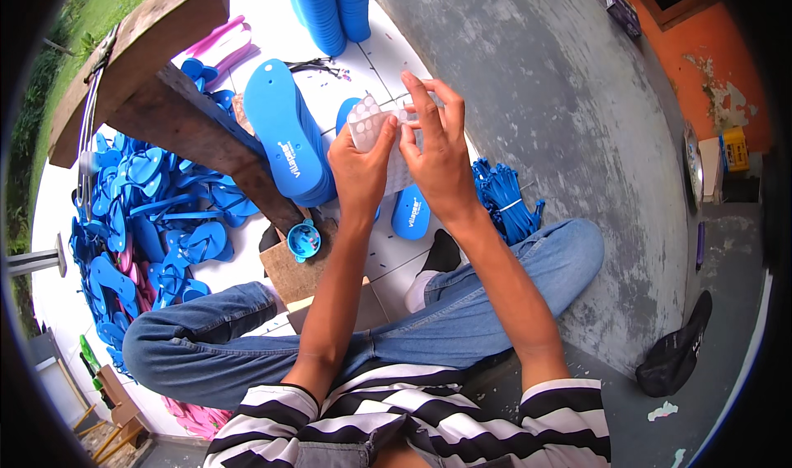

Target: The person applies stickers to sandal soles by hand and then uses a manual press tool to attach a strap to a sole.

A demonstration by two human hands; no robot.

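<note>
Whitish sheet [364, 122] (translucent, round-dotted) sits pinched in left grip [360, 164]; right grip [440, 156] unclear.

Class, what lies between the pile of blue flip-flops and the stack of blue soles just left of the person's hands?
In the head view, a slanting wooden post lies between the flip-flop pile and the sole stack.

bright daylight comes, seemingly, from the grass [124, 6] beyond the left edge of the floor [384, 47], whose white nearly bleaches out. the concrete [553, 96] is duller, shadows soft. left hand [361, 161] and right hand [435, 150] look fairly crisp; fisheye distortion bends lines toward a black rim.
</note>
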